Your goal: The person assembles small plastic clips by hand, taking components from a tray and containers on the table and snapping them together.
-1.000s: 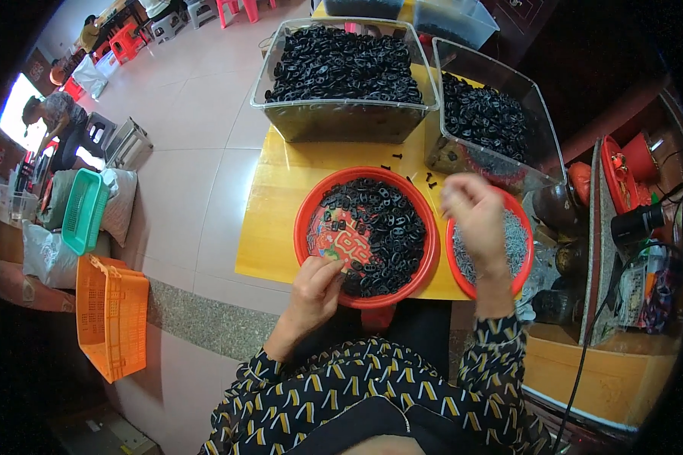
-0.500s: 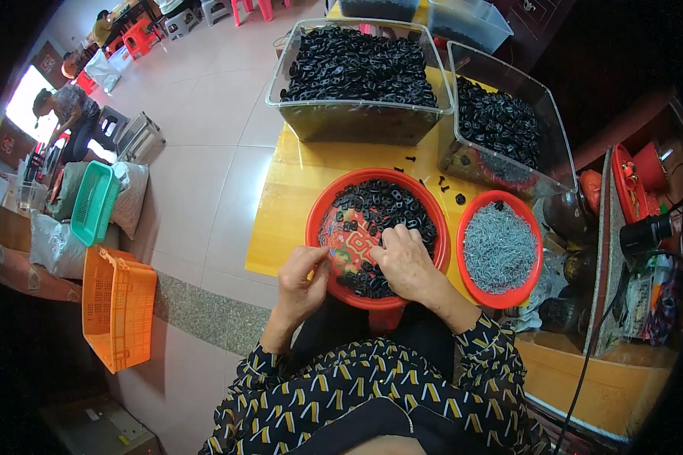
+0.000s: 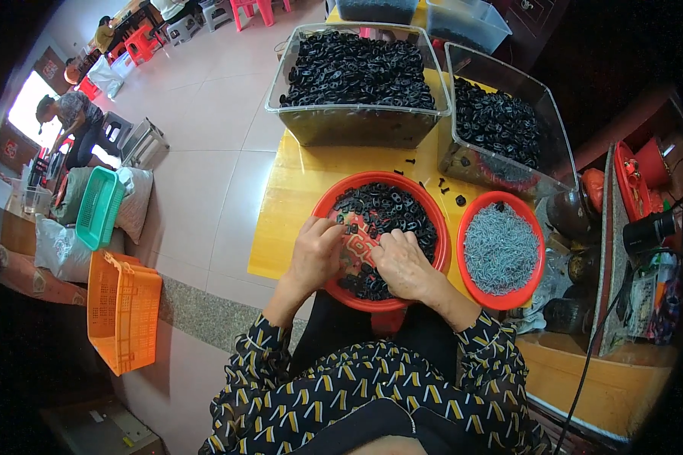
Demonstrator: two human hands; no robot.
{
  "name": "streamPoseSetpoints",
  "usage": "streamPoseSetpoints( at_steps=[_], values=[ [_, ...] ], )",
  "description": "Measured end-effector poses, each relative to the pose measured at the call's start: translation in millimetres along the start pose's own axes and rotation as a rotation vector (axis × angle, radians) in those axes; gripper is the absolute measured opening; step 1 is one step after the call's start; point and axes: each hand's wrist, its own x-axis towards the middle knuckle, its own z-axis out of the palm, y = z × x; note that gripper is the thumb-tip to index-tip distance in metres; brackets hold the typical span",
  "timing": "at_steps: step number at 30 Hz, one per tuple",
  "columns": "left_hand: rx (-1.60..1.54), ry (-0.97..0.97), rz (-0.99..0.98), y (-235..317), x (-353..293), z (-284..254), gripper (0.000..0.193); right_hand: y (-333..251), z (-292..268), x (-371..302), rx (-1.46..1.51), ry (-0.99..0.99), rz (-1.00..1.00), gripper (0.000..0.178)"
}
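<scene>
Your left hand (image 3: 319, 254) and right hand (image 3: 402, 262) are over the large round red tray (image 3: 387, 305), near each other but apart. Each has its thumb and fingertips drawn in close; you cannot tell from here whether a piece is gripped in either, as your knuckles cover the tips.

The tray holds small black pieces (image 3: 410, 216), many with holes, heaped thickest along its far and right sides, with its patterned bottom showing between your hands. Just to its right, the smaller red tray (image 3: 501, 305) is filled with thin silvery pieces (image 3: 502, 246), too fine to make out singly. Beyond the trays, a big clear bin (image 3: 357, 130) is heaped with black pieces, and a second clear bin (image 3: 467, 164) beside it holds more, lower down its walls. A few loose dark bits (image 3: 443, 186) lie on the yellow table (image 3: 281, 205) between bins and trays.

At the top edge, a farther bin (image 3: 377, 12) is cut off, its dark contents unclear. The near edge of the table is partly hidden by your tray and forearms.
</scene>
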Motion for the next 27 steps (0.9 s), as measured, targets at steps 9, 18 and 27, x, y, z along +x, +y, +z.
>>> streamPoseSetpoints(
  at_steps=[9, 18, 27],
  values=[
    [0.290, -0.217, -0.031, -10.7, 10.0, 6.8, 0.021, 2.1, -0.4, -5.3, 0.065, 0.065, -0.014, 0.024],
    [0.358, -0.348, -0.011, 0.4, 10.1, 10.6, 0.040, 2.5, 1.6, -4.5, 0.023, -0.005, -0.034, 0.022],
    [0.314, -0.392, 0.009, 9.3, -0.6, 13.9, 0.025, -2.3, -0.6, -8.0, -0.004, 0.042, -0.025, 0.016]
  ],
)
